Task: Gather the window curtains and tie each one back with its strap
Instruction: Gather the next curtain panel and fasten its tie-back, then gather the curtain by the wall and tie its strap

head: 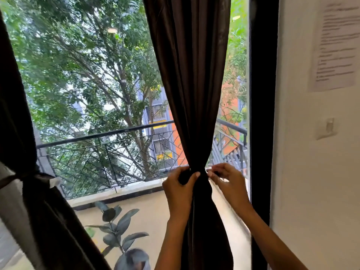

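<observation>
Window behind, curtain [191,94] between left hand [180,189], right hand [227,179]

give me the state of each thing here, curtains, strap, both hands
right curtain: gathered into a narrow waist, held
left curtain: already tied back with a band
strap: wrapped at the waist, fastening not visible
left hand: grips the gathered waist
right hand: pinches something small beside the curtain

Daylit window [93,78], white wall [311,172]
</observation>
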`<move>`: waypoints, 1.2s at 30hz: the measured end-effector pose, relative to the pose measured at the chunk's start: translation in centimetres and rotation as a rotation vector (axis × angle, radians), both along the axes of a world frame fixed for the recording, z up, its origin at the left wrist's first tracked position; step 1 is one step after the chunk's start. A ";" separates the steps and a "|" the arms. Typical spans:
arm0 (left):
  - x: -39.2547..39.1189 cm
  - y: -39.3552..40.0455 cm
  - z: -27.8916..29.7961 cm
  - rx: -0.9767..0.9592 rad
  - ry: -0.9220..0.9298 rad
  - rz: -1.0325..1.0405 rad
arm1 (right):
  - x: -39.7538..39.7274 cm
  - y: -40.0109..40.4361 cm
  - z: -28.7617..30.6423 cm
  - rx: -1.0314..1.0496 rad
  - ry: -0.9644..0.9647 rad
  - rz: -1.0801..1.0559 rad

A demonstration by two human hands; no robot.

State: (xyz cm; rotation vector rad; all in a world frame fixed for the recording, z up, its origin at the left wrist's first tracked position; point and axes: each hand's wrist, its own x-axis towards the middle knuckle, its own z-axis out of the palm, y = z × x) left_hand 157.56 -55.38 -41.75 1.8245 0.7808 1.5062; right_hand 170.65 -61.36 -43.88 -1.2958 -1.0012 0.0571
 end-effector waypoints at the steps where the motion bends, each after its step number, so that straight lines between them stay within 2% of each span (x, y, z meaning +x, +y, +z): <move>1: -0.2 -0.6 -0.2 0.016 -0.014 0.039 | -0.1 -0.7 0.0 0.001 0.011 -0.034; 3: -0.3 -2.3 -0.7 0.094 -0.040 0.185 | -0.1 -2.3 -0.1 -0.003 0.019 -0.109; 6: 0.3 -5.3 -1.2 0.397 0.008 0.312 | 0.5 -5.3 -0.8 0.023 -0.015 -0.288; 9: 2.4 -8.4 -1.4 0.572 0.117 0.286 | 1.7 -9.1 -1.1 0.042 -0.228 -0.503; 13: 7.3 -13.5 -0.9 0.692 0.264 0.170 | 5.9 -15.2 -0.1 0.078 -0.489 -0.683; 20: 20.6 -23.7 -0.6 0.742 0.281 0.072 | 18.6 -27.8 0.7 0.041 -0.654 -0.797; 30: 41.6 -39.1 -1.2 0.722 0.241 -0.132 | 36.6 -43.7 1.3 -0.034 -0.680 -0.939; 36: 53.1 -44.1 -1.6 0.753 0.226 -0.207 | 47.4 -49.6 0.7 -0.013 -0.677 -1.077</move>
